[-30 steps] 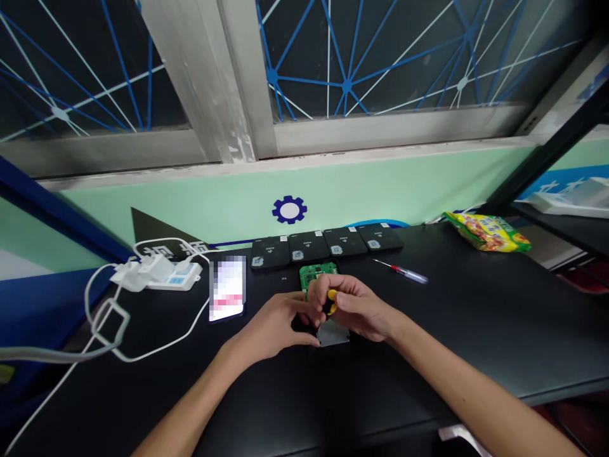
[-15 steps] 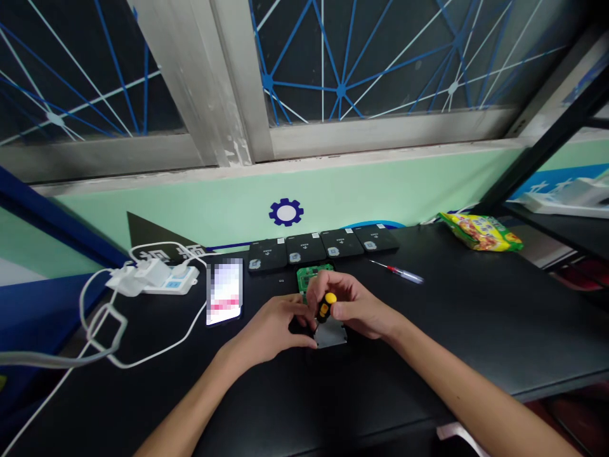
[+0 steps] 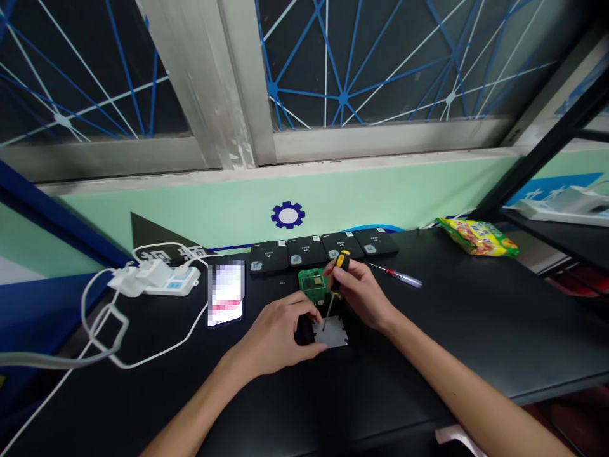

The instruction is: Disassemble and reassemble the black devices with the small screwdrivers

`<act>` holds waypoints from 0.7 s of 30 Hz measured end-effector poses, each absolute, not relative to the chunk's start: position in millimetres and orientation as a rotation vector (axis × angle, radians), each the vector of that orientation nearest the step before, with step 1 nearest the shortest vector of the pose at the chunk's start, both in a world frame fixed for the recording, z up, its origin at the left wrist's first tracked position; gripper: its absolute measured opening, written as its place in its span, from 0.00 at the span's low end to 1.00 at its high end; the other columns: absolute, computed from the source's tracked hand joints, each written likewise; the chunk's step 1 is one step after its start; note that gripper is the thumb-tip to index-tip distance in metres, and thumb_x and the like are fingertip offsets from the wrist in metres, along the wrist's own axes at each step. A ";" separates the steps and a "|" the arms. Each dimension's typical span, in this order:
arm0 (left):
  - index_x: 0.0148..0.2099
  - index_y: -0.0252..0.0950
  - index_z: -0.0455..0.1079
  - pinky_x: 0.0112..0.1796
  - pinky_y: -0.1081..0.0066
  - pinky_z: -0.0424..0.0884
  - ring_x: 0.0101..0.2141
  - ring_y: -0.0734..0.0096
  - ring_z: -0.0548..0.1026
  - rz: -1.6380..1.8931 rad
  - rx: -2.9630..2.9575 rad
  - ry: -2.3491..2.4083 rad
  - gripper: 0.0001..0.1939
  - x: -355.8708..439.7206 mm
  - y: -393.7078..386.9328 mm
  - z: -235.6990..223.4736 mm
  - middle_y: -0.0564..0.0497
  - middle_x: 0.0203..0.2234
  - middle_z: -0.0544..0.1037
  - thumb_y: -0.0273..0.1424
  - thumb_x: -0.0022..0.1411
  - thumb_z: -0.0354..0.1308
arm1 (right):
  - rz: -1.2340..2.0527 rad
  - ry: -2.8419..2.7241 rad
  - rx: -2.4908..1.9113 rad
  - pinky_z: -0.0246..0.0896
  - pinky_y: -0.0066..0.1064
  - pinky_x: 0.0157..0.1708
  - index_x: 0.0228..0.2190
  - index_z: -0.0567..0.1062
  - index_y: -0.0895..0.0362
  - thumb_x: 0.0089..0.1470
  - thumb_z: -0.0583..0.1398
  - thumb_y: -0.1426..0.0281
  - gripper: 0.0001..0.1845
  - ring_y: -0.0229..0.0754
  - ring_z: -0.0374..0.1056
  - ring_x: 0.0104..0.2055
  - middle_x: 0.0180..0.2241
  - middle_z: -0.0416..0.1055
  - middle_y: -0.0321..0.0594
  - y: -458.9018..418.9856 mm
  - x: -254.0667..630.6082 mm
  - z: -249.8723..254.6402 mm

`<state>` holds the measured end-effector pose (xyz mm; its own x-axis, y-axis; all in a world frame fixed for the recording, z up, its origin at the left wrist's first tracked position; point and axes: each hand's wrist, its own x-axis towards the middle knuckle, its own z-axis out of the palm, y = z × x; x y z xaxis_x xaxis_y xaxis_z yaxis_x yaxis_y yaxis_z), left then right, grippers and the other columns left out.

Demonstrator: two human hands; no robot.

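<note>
Yellow-and-black screwdriver (image 3: 341, 261), upright but leaning, its handle up in my right hand (image 3: 360, 290) and its thin shaft slanting down to a flat grey plate (image 3: 335, 334). My right thumb and fingers pinch the handle; the tip meets or hovers just over the plate, I cannot tell which. My left hand (image 3: 280, 331) curves in a C at the plate's left side, thumb at the near corner and fingers at the far one; whether they grip it, I cannot tell. Just beyond the plate lies a green circuit board (image 3: 309, 282), partly hidden by my right hand.

Farther out, four flat black cases (image 3: 269, 261) with pale stickers lie in a row near the wall (image 3: 361, 197). To their right, a second screwdriver (image 3: 405, 278), red and clear, lies on the black table (image 3: 438, 324), and past it a yellow-and-green snack packet (image 3: 479, 237). On the left are a phone (image 3: 226, 295) with its lit screen blurred out and a white power strip (image 3: 177, 281) with plugs and looping cables (image 3: 157, 355). The pale green wall carries a dark blue gear shape, below windows crossed by blue and white lines.
</note>
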<state>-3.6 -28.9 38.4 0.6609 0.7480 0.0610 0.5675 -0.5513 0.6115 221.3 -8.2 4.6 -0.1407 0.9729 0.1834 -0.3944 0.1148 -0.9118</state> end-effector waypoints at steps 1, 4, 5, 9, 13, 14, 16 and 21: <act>0.47 0.43 0.77 0.40 0.64 0.74 0.37 0.62 0.77 0.456 2.322 1.004 0.17 -0.6 -31.2 36.5 0.52 0.44 0.78 0.36 0.58 0.76 | 1.377 -1.032 -0.722 0.60 0.31 0.32 0.36 0.83 0.54 0.60 0.72 0.59 0.12 0.39 0.63 0.31 0.35 0.74 0.38 -6.7 222.0 4.6; 0.50 0.42 0.75 0.49 0.59 0.75 0.46 0.56 0.77 0.556 2.353 0.937 0.22 8.7 -37.8 27.5 0.50 0.46 0.78 0.32 0.56 0.77 | 1.397 -0.867 -0.679 0.59 0.31 0.30 0.37 0.81 0.54 0.57 0.72 0.61 0.11 0.37 0.60 0.29 0.35 0.72 0.36 -4.1 223.0 7.2; 0.50 0.42 0.74 0.53 0.57 0.74 0.49 0.55 0.77 0.581 2.367 0.921 0.23 11.3 -39.8 24.4 0.50 0.47 0.79 0.30 0.56 0.77 | 1.406 -0.840 -0.661 0.60 0.31 0.31 0.37 0.80 0.54 0.57 0.72 0.62 0.10 0.37 0.60 0.28 0.34 0.71 0.35 -3.8 223.2 8.7; 0.50 0.42 0.73 0.56 0.54 0.71 0.50 0.55 0.76 0.625 2.380 0.911 0.24 17.3 -45.0 16.6 0.51 0.46 0.80 0.26 0.55 0.77 | 1.393 -0.856 -0.662 0.61 0.32 0.34 0.36 0.75 0.52 0.57 0.70 0.65 0.09 0.40 0.64 0.31 0.29 0.71 0.34 -3.5 224.5 15.0; 0.52 0.43 0.73 0.54 0.55 0.71 0.49 0.55 0.77 0.603 2.369 0.934 0.23 18.3 -46.0 16.1 0.52 0.47 0.81 0.24 0.57 0.75 | 1.344 -0.893 -0.703 0.61 0.32 0.35 0.39 0.73 0.52 0.57 0.69 0.66 0.11 0.41 0.65 0.32 0.32 0.74 0.35 -3.5 224.9 16.6; 0.52 0.43 0.73 0.54 0.55 0.71 0.49 0.55 0.77 0.597 2.369 0.933 0.23 18.3 -46.2 16.5 0.52 0.48 0.81 0.24 0.57 0.74 | 1.327 -0.903 -0.725 0.60 0.32 0.35 0.41 0.73 0.52 0.58 0.67 0.65 0.11 0.41 0.65 0.32 0.31 0.73 0.35 -3.3 224.6 15.9; 0.53 0.43 0.72 0.54 0.55 0.70 0.49 0.55 0.77 0.594 2.374 0.931 0.23 18.4 -46.7 17.5 0.51 0.48 0.81 0.23 0.58 0.73 | 1.296 -0.924 -0.780 0.57 0.32 0.32 0.41 0.74 0.53 0.61 0.64 0.64 0.08 0.40 0.62 0.29 0.28 0.70 0.33 -2.8 223.5 13.4; 0.51 0.42 0.71 0.52 0.55 0.69 0.47 0.55 0.76 0.609 2.378 0.938 0.22 19.6 -48.4 18.9 0.51 0.46 0.81 0.22 0.57 0.73 | 1.211 -0.977 -0.887 0.51 0.32 0.27 0.41 0.75 0.54 0.64 0.60 0.63 0.08 0.39 0.56 0.25 0.24 0.63 0.31 -2.1 220.6 9.2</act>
